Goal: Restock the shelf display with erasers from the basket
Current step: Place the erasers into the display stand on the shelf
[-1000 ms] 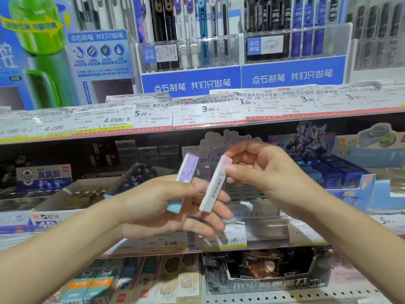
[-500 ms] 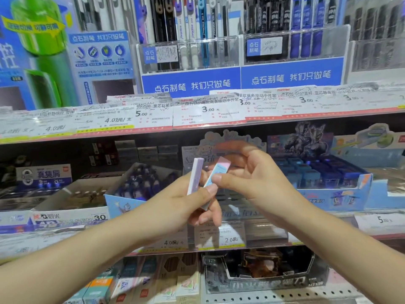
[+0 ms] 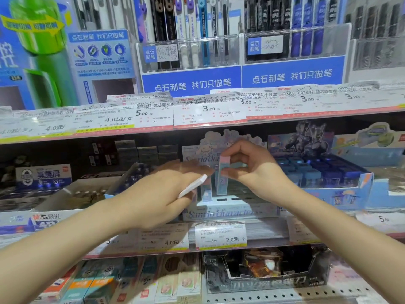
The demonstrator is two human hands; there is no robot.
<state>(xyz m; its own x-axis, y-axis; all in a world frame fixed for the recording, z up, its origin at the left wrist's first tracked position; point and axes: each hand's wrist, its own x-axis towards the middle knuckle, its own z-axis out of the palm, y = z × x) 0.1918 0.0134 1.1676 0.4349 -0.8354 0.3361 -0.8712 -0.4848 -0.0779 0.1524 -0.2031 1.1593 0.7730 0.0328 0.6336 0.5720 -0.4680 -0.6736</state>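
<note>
My right hand (image 3: 252,170) pinches a pink-and-blue eraser (image 3: 222,176) upright, just above the display box (image 3: 230,212) below it. My left hand (image 3: 166,194), just beside, grips a white eraser (image 3: 192,186) tilted. Another eraser (image 3: 206,190) stands in the box between them.

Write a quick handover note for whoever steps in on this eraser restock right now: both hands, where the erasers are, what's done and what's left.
Right hand: pinches a long pink-and-blue wrapped eraser upright over the pastel cardboard character display box on the middle shelf.
Left hand: holds a slim white-edged eraser, tilted, just left of the box.
Done: at least one similar eraser seems to stand in the box already.
Left: seat the right-hand eraser, then the left-hand one. The basket is out of view.
</note>
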